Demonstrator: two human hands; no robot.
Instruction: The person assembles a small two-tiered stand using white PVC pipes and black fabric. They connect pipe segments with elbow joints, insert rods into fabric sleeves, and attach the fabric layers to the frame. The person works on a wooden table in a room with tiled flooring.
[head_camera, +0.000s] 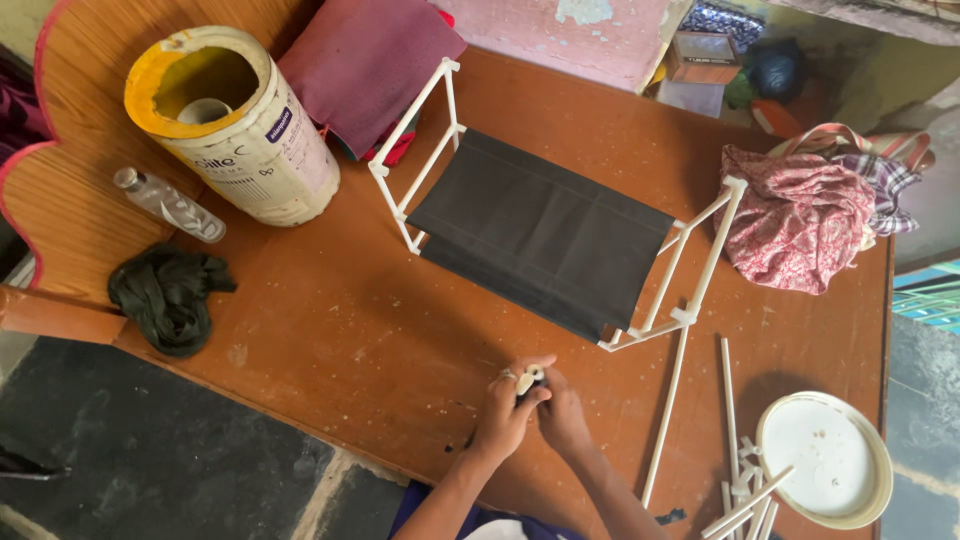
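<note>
Left hand (503, 410) and right hand (560, 408): grips pressed together, jointly pinching a small black-and-white piece (528, 381) above the brown table (330, 330), near edge. Just beyond: white-tube frame with black fabric (540, 232). Right: loose white rods (735, 480), round white lid (828, 458).

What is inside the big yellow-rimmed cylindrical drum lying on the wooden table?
Through the open mouth of the yellow-rimmed cylindrical drum, a small pale cup-like round object shows against the yellowish inner wall. Anything deeper in is hidden by the drum's side and shadow.
</note>
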